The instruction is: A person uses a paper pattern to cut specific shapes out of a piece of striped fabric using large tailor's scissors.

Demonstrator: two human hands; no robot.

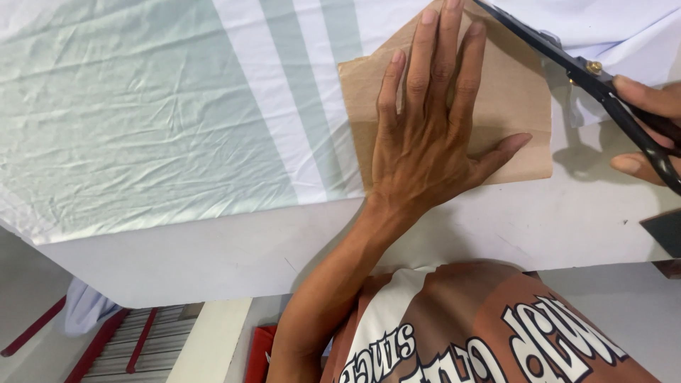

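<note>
My left hand [425, 131] lies flat with fingers spread on a brown paper pattern piece [514, 99], pinning it onto the pale green and white striped cloth [142, 106]. My right hand [649, 128] grips the handles of black scissors [567, 60] at the right edge of the view. The scissor blades run along the pattern's upper right edge, over white cloth [610, 21]. The blade tips are cut off by the top of the frame.
The cloth is spread on a white table [213, 255] whose front edge runs across the lower middle. Below it I see my brown and white shirt [482, 326], a red-framed rack [128, 340] at bottom left, and a dark object [667, 230] at the table's right edge.
</note>
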